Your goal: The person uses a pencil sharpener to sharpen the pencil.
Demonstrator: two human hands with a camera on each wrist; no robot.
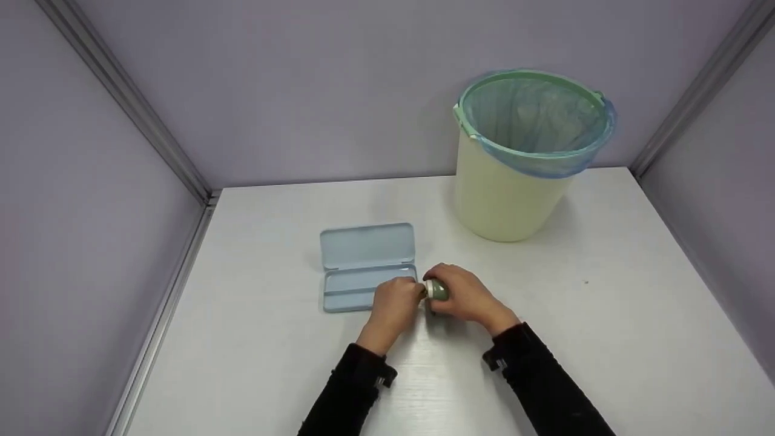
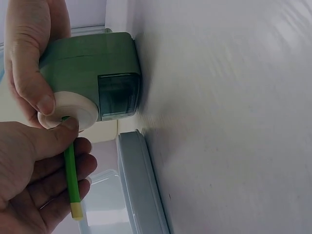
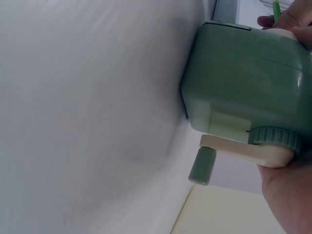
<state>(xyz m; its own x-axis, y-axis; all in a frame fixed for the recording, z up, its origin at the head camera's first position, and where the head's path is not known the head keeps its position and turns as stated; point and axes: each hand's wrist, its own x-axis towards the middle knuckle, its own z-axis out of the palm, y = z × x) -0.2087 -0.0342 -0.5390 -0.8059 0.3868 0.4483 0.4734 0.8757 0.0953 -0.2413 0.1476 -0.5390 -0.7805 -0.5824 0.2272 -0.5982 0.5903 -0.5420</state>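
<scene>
A green pencil sharpener (image 2: 78,63) with a cream front collar (image 2: 87,108) and a dark clear shavings window stands on the table, also seen as a small green shape (image 1: 439,290) in the head view. My right hand (image 1: 465,293) grips it from above and the side. With thumb and fingers my left hand (image 1: 396,303) pinches a green pencil (image 2: 72,175) at the collar; its yellow end points away, while its other end is hidden at the hole. The sharpener's cream crank with a green knob (image 3: 202,165) shows at the rear in the right wrist view.
Left of my hands lies an open light blue pencil case (image 1: 368,245), partly covered by my left hand. A cream bin (image 1: 505,194) with a green rim and blue liner stands at the back right. Walls (image 1: 327,91) bound the white table (image 1: 260,266).
</scene>
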